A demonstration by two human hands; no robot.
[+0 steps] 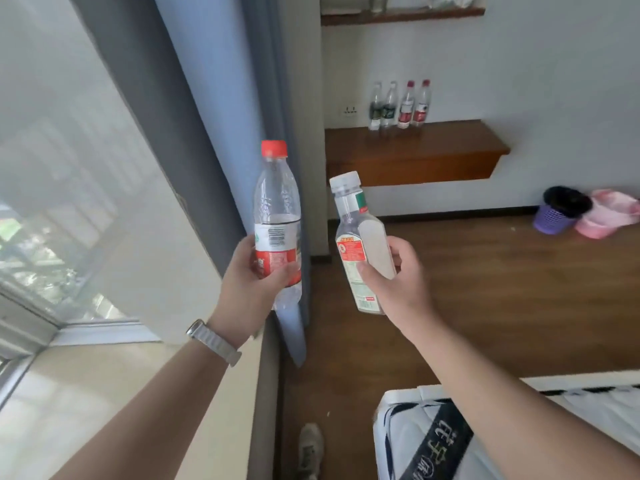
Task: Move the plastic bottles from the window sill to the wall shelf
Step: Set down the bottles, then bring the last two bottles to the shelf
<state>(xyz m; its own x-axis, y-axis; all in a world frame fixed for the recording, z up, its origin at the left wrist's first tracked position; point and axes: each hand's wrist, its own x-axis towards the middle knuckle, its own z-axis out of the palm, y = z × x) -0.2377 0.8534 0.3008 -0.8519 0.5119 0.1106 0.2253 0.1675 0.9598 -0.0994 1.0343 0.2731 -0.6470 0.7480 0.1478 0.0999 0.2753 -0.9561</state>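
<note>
My left hand (251, 277) grips a clear plastic bottle with a red cap and red label (276, 209), held upright in front of the blue curtain. My right hand (401, 275) grips a squarer clear bottle with a white cap and a red-and-white label (356, 237), tilted slightly left. Both bottles are in the air between the window sill (114, 403) at the lower left and the wooden wall shelf (415, 147) ahead. Several clear bottles (400, 105) stand in a row at the back of that shelf against the white wall.
A higher wooden shelf (401, 15) hangs at the top. A blue curtain (270, 98) drops beside the sill. A purple basket (557, 211) and a pink basin (609, 213) sit on the wooden floor at right. A bed corner (450, 438) lies at the lower right.
</note>
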